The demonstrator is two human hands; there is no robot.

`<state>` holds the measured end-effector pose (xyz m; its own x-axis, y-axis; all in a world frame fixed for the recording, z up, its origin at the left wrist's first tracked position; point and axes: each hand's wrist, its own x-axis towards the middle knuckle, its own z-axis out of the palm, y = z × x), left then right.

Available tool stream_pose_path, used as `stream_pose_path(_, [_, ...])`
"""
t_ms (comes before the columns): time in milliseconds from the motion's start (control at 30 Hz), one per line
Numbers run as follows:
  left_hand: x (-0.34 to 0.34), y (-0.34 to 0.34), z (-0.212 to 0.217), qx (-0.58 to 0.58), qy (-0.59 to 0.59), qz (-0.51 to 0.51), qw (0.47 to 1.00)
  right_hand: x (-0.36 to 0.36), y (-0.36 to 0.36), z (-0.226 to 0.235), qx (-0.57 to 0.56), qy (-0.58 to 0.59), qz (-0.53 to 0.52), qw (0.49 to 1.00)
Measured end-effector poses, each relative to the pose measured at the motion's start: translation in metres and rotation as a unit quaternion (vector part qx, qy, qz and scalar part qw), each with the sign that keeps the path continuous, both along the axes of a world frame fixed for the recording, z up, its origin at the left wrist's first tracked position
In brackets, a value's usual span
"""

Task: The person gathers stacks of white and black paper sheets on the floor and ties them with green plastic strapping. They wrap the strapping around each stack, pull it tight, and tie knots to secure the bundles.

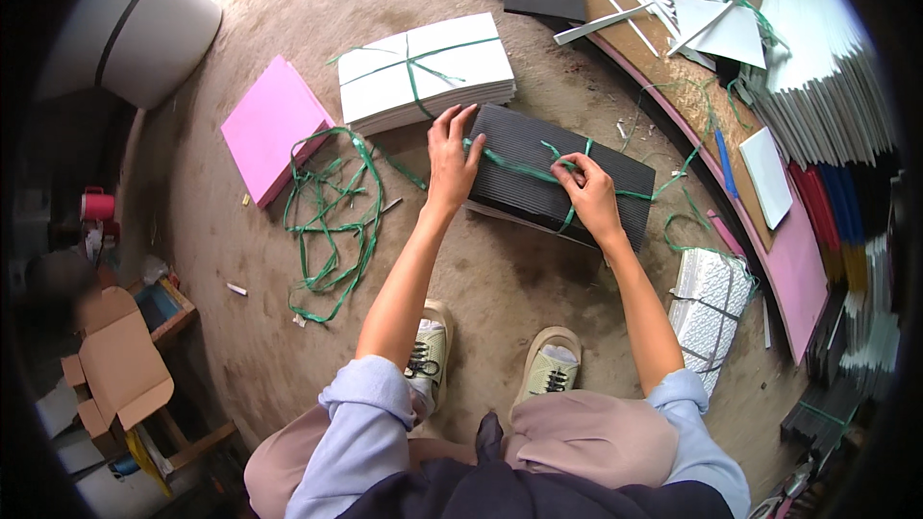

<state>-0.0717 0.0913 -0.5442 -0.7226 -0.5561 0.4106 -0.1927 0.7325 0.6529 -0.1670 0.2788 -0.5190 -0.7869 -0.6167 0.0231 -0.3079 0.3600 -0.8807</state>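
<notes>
A black ribbed stack of sheets (519,149), with paler layers showing underneath, lies on the ground in front of me. Green plastic twine (524,167) crosses its top lengthwise and crosswise. My right hand (588,194) pinches the twine near the crossing, where a short loose end sticks up. At the stack's left end is my left hand (452,159), fingers stretched and apart, its thumb by the twine at the edge. Just beyond it sits a white stack (423,62) bound with a green twine cross.
Left of the white stack lie a pink stack (274,125) and a tangle of green twine (332,231). A silvery bound bundle (710,312) rests at right. A board (707,96) holds white strips and sheet stacks. An opened cardboard box (120,356) stands lower left.
</notes>
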Motion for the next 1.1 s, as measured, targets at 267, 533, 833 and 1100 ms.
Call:
stream_pose_path(267, [-0.040, 0.070, 0.037, -0.033, -0.149, -0.079, 0.985, 0.008, 0.027, -0.010, -0.155, -0.096, -0.061, 0.981])
stream_pose_path(533, [-0.052, 0.112, 0.027, -0.004, -0.095, -0.055, 0.994, 0.007, 0.034, -0.021, -0.212, -0.079, -0.081, 0.971])
stream_pose_path(833, [-0.075, 0.097, 0.035, 0.635, 0.030, -0.045, 0.771, -0.001, 0.035, 0.000, -0.334, -0.158, -0.046, 0.928])
stream_pose_path(1100, [-0.102, 0.084, 0.022, 0.453, -0.021, 0.009, 0.891, 0.016, 0.043, -0.006, -0.260, -0.122, -0.066, 0.956])
